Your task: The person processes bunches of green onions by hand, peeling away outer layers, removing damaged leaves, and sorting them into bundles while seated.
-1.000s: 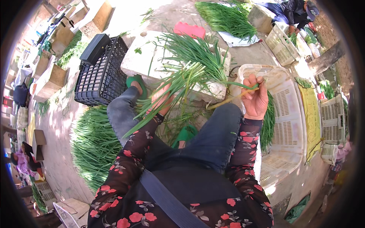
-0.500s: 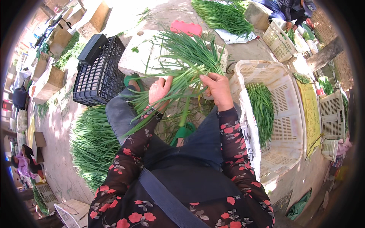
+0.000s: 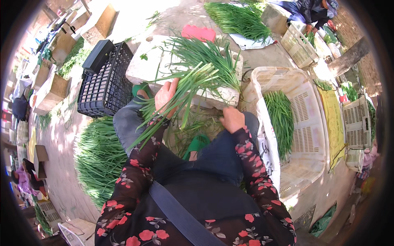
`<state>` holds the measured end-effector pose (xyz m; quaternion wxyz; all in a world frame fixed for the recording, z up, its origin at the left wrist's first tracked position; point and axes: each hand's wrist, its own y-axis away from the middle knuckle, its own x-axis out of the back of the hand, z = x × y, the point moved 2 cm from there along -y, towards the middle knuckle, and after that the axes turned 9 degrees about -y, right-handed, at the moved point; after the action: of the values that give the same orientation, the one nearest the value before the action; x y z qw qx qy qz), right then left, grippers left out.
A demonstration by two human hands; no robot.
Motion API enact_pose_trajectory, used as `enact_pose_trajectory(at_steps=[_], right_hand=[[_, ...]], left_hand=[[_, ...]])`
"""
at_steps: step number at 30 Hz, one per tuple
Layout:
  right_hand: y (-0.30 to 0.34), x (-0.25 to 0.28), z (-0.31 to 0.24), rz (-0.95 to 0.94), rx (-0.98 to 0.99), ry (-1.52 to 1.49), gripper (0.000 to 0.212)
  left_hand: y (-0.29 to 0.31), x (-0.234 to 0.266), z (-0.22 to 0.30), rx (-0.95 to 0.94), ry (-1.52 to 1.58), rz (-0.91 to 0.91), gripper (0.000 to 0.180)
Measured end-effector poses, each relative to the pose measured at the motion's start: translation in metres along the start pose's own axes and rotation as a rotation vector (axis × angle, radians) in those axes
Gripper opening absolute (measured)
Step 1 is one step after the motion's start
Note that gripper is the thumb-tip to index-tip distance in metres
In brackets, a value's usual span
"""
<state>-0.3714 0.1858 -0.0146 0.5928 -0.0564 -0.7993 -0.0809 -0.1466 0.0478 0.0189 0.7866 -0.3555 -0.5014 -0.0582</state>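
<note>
My left hand (image 3: pixel 166 98) is closed round a loose bunch of garlic chives (image 3: pixel 180 95), pale cut ends to the upper right and green leaves hanging toward my left forearm. Lower and to the right, above my right knee, is my right hand (image 3: pixel 233 119). Its fingers are curled in, and what they hold, if anything, is hidden. More chives (image 3: pixel 207 57) lie spread across a white foam block (image 3: pixel 141 69) in front of me. Under my hands, chive scraps (image 3: pixel 180 135) litter the ground between my green slippers (image 3: pixel 198 144).
At my right stands a large pale crate (image 3: pixel 305 135) partly filled with chives (image 3: pixel 280 119). A big chive heap (image 3: pixel 98 158) lies left, below a black crate (image 3: pixel 104 88). Beyond the foam block are a pink-red slab (image 3: pixel 198 33) and another chive pile (image 3: pixel 238 20). A person (image 3: pixel 310 14) works far right.
My right hand has let go of the bunch and dropped toward my right knee. My left hand still holds the chives, slightly further left and lower.
</note>
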Motion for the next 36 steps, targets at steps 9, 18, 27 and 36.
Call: enact_pose_trajectory(at_steps=[9, 18, 27, 36], right_hand=[[-0.029, 0.091, -0.045, 0.073, -0.026, -1.32, 0.028], [-0.002, 0.094, 0.035, 0.38, -0.191, -1.732, 0.023], [-0.005, 0.104, -0.021, 0.162, -0.044, -1.811, 0.014], [0.026, 0.164, 0.027, 0.566, 0.087, -1.974, 0.028]], left_hand=[[0.003, 0.003, 0.009, -0.138, 0.02, 0.071, 0.051], [0.003, 0.005, 0.016, -0.184, 0.033, 0.111, 0.052], [0.002, 0.0, 0.027, -0.124, 0.173, 0.016, 0.039], [0.002, -0.025, 0.026, 0.037, 0.577, -0.091, 0.038]])
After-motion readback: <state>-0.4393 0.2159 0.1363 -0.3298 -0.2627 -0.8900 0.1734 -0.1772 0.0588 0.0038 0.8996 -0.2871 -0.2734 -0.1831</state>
